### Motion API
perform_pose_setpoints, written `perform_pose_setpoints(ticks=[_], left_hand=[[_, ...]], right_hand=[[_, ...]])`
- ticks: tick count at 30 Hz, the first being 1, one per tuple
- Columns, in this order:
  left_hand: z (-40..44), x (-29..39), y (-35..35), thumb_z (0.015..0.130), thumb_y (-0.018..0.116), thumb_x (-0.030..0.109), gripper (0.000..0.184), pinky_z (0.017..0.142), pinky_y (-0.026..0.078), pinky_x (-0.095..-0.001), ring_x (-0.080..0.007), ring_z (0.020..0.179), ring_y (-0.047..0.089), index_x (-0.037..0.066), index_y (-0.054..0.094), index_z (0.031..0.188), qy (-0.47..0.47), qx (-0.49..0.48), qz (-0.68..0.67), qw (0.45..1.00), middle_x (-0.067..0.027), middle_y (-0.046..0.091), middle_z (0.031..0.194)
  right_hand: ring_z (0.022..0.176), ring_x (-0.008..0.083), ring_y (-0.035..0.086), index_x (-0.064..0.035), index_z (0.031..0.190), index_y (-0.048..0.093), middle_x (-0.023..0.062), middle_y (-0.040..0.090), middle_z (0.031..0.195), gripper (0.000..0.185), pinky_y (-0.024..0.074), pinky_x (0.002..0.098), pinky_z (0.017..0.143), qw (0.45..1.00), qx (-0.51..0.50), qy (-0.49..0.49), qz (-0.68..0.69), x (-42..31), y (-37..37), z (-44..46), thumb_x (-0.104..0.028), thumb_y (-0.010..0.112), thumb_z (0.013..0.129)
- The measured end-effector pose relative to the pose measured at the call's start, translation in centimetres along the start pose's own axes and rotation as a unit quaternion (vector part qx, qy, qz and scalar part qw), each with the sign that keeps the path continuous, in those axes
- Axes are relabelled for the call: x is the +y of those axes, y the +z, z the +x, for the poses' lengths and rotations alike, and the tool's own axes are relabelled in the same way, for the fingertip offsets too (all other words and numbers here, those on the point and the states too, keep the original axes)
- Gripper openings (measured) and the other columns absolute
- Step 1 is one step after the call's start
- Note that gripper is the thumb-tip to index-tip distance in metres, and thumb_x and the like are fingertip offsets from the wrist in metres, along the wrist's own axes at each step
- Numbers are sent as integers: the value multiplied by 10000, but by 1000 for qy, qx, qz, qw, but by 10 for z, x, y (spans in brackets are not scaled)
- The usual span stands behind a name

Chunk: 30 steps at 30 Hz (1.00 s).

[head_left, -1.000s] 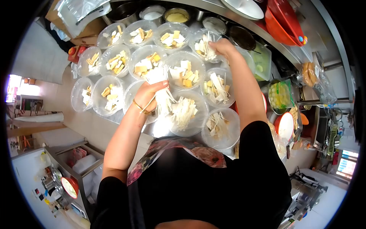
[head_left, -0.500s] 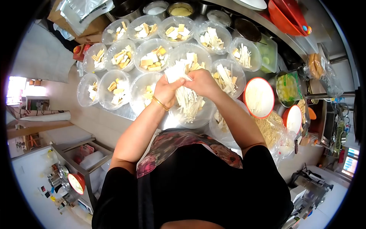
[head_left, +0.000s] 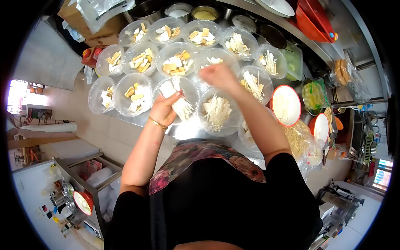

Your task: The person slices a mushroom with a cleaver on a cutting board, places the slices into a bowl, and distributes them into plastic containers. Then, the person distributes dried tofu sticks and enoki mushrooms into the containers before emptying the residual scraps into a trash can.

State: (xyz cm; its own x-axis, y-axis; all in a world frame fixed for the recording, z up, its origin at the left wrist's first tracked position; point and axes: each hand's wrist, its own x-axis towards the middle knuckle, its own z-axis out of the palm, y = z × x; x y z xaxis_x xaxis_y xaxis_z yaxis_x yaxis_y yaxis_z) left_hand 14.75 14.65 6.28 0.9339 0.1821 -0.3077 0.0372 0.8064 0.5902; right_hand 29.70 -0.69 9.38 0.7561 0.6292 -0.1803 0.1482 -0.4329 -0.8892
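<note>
Clear plastic bowls stand in rows, holding pale and yellow chunks [head_left: 178, 62]. My left hand [head_left: 163, 109], with a gold bangle at the wrist, grips a bunch of long white enoki mushrooms [head_left: 181, 105] over a front bowl. Blurred by motion, my right hand [head_left: 218, 76] is above a middle-row bowl; whether it holds anything cannot be made out. White mushroom strands [head_left: 218, 111] lie in the front bowl between my forearms. More strands top the bowls at the right, among them the one beside my right wrist [head_left: 252, 84].
To the right are a red-rimmed white bowl [head_left: 286, 106], a bag of pale strands [head_left: 296, 139] and a container of green pieces [head_left: 313, 96]. Metal pots [head_left: 205, 13] line the back under a shelf. A cardboard box [head_left: 79, 21] is at the back left.
My right hand went from a back-right bowl to meet my left at the bunch, then moved away up and to the right. My left hand, still holding the bunch, shifted left.
</note>
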Motion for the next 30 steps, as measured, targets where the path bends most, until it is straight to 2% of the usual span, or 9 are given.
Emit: perform_pose_setpoints(ticks=[2,6,9,16,19,22,25,26,30], left_hand=[[3,0,-3,814,533,-16,218,759,493,-329,-207,841,586,-2,512,1031,-32,-13,5,999,-112,586,940],[-3,2,-10,811,486,-43,246,797,482,-340,-228,893,586,-31,494,1056,-16,-18,24,999,-140,580,984],[-6,8,-21,789,474,-63,282,798,480,-336,-224,914,583,-36,484,1070,-6,-2,83,996,-142,579,1009],[-11,29,-58,775,442,-78,255,710,494,-299,-191,776,563,-35,481,1024,9,57,44,997,-110,562,888],[-20,64,-69,757,428,-100,270,652,479,-294,-187,718,527,-12,477,1008,14,64,-43,997,-99,518,845],[-34,82,-68,781,434,-100,265,705,493,-311,-204,777,550,-29,470,1034,27,46,0,999,-115,537,903],[-38,75,-60,815,486,-61,242,774,496,-331,-219,848,582,-23,491,1054,28,54,54,997,-126,580,950],[-37,67,-54,815,513,-44,239,779,496,-328,-212,860,589,-11,507,1052,34,46,53,997,-123,593,955],[-24,40,-38,821,530,-22,259,830,460,-314,-191,909,577,12,530,1077,63,50,52,995,-96,591,1023]], right_hand=[[754,319,594,-1,815,639,199,617,801,363,465,367,679,996,-75,-36,-28,-11,45,-26,-335,673,678],[721,349,583,12,743,628,210,599,745,300,463,386,643,993,-11,-39,-110,-23,71,-34,-267,667,642],[559,237,540,7,730,604,160,566,627,257,416,351,534,983,8,-79,-167,-23,82,-32,-233,674,675],[688,322,587,-4,693,626,185,596,688,223,463,388,656,998,18,-11,-67,-16,96,-22,-226,636,676],[711,301,604,4,769,638,182,613,719,266,470,367,667,990,-44,23,-130,0,101,-3,-255,638,705],[716,299,607,25,849,630,185,622,759,349,474,349,672,948,-32,-82,-306,8,108,1,-303,640,732],[702,302,603,46,897,614,187,622,771,404,476,341,664,997,14,-68,-31,-18,105,-6,-331,636,752],[676,298,596,29,875,618,180,615,747,402,471,347,636,996,-64,-20,60,-36,104,-16,-336,670,716],[677,305,591,-4,825,611,175,599,717,369,457,357,611,989,-7,-131,-72,-48,112,-25,-301,716,633]])
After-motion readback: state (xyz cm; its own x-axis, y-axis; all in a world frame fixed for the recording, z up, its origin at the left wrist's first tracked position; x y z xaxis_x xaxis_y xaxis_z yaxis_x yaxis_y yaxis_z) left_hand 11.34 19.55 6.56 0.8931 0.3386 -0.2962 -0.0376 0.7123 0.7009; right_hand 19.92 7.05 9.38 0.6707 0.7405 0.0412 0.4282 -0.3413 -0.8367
